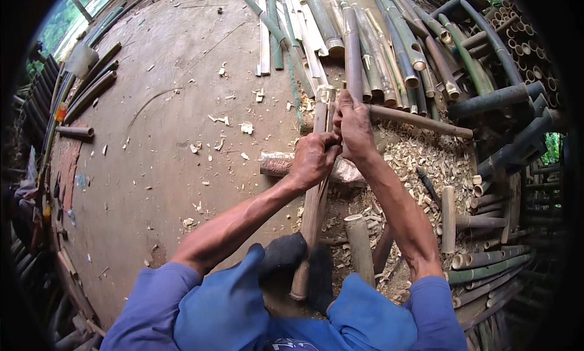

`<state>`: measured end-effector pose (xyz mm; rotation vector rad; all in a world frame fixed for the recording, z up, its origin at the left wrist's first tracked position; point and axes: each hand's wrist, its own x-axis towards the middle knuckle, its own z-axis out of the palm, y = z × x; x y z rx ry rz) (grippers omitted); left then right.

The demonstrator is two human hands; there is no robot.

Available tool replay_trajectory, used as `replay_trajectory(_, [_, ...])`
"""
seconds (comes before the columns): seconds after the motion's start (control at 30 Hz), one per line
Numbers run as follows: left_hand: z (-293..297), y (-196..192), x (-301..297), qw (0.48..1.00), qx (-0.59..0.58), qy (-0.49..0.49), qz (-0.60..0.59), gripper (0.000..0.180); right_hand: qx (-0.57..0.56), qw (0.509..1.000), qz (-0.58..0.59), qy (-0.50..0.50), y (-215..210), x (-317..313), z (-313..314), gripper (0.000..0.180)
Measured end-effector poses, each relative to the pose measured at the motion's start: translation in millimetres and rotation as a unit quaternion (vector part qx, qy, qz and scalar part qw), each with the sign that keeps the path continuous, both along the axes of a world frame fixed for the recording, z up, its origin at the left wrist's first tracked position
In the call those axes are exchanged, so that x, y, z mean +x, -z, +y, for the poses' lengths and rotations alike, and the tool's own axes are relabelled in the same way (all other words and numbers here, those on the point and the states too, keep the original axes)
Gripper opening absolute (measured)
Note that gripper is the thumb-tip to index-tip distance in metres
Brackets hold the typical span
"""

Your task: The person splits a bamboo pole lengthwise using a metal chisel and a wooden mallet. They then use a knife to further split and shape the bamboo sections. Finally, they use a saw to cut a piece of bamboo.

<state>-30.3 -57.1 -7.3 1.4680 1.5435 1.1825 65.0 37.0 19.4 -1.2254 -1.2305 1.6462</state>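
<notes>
A split-looking bamboo pole [312, 220] slants up from between my feet, past both hands, to a pale cut end. My left hand [315, 159] is closed on this pole, its thumb side close to my right hand. Just above and to the right, my right hand [354, 124] is closed in a fist beside the pole's upper part; what it grips is hidden by the fingers. Under the pole lies a short crosswise log [277, 163] with a worn, pale surface. My dark-covered foot [283, 253] rests against the pole's lower left side.
Wood shavings [420, 162] cover the ground at right, around an upright bamboo stump [360, 247] and a dark blade-like tool [429, 186]. A crosswise pole [423, 121] lies right of my hands. Bamboo poles [371, 52] and pale split strips [310, 34] lie ahead.
</notes>
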Motion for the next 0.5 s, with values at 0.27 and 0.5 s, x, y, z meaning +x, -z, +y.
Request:
replay_trajectory(0.27, [-12, 12, -11, 0.984, -0.168, 0.057, 0.022, 0.037, -0.018, 0.999, 0.026, -0.003, -1, 5, 9, 0.046])
replay_trajectory(0.5, [-37, 13, -2, 0.986, -0.141, 0.079, 0.029, 0.029, -0.012, 0.999, 0.033, -0.017, -25, 8, -7, 0.045])
